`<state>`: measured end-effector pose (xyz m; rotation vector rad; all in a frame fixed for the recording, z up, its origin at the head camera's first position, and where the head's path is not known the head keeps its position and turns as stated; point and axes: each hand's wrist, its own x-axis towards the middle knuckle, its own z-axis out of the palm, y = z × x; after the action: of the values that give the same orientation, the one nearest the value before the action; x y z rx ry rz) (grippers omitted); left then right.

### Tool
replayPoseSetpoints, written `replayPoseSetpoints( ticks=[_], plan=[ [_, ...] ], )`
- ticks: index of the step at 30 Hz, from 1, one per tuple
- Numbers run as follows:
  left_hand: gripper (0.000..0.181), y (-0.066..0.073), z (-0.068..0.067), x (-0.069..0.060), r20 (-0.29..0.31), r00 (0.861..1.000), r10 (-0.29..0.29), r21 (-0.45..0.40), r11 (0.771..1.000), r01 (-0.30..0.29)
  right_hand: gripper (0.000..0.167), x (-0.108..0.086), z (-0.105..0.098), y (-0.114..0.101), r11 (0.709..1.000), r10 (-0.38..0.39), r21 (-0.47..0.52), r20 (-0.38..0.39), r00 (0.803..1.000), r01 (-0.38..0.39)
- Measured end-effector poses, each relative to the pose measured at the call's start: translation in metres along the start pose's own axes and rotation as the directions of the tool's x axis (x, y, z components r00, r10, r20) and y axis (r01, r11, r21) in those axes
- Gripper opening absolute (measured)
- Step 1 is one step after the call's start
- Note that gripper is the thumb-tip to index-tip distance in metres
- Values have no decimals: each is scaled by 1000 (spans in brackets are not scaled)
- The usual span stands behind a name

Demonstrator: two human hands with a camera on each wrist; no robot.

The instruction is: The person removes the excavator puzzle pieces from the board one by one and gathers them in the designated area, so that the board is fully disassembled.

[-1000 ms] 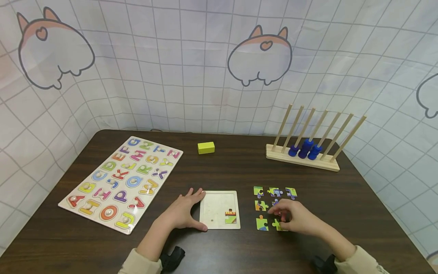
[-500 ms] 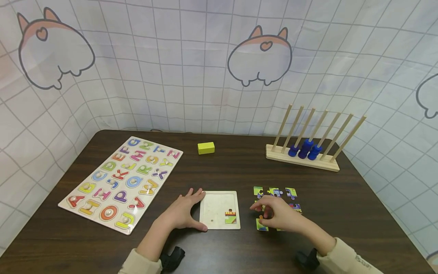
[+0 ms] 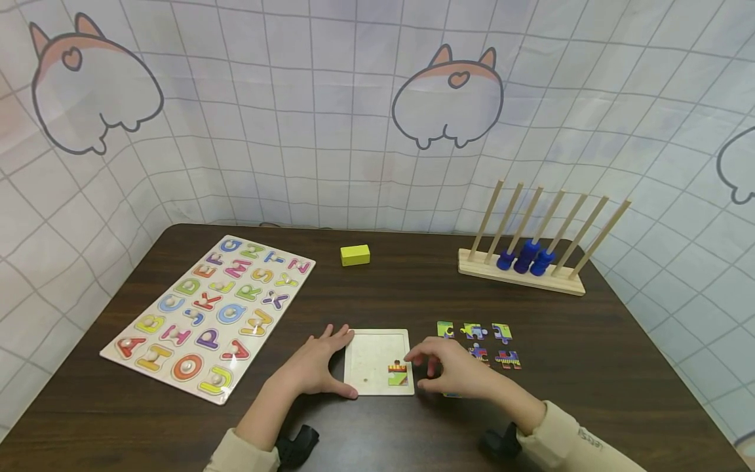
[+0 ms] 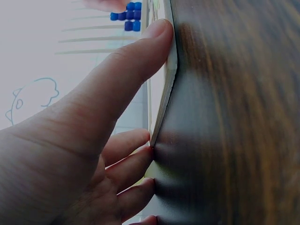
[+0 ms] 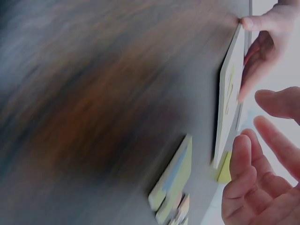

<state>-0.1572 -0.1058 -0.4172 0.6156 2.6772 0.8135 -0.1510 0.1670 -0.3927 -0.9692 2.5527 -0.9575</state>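
My left hand [image 3: 315,364] rests at the left side of a small square wooden puzzle tray [image 3: 368,357], its thumb at the near corner and its straight fingers at the far corner. Colourful jigsaw pieces [image 3: 398,379] fill a small patch in the tray's lower right. Beside the tray's right edge hovers my right hand [image 3: 451,368]. In the right wrist view its thumb and forefinger are apart, with nothing visible between them. Loose jigsaw pieces [image 3: 474,331] lie to the right, some hidden beneath that hand; a green and blue piece [image 5: 176,173] shows in the right wrist view.
A wooden alphabet board [image 3: 215,308] with knobbed letters lies at the left. At the back sits a yellow block [image 3: 355,255]. A wooden peg stand [image 3: 522,278] with blue beads stands at the back right. A patterned cloth [image 3: 330,131] hangs behind the table [image 3: 383,432].
My right hand has moved left, from above the loose pieces to the tray's right edge, uncovering pieces on the right. The left hand and tray have stayed put.
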Motion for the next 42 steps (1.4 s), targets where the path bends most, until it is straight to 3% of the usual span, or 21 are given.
replayPoseSetpoints(
  ticks=[9,23,42],
  plan=[
    [99,0,0,0,-1,1000,-6,4,1000,6,31,15,9,-5,1000,15,24,28,999,-16],
    [99,1,0,0,0,1000,-15,5,1000,15,32,24,16,-6,999,21,-28,-2,1000,-21],
    [99,1,-1,0,0,1000,-14,5,1000,14,31,32,17,-8,990,111,-84,13,994,-110]
  ],
)
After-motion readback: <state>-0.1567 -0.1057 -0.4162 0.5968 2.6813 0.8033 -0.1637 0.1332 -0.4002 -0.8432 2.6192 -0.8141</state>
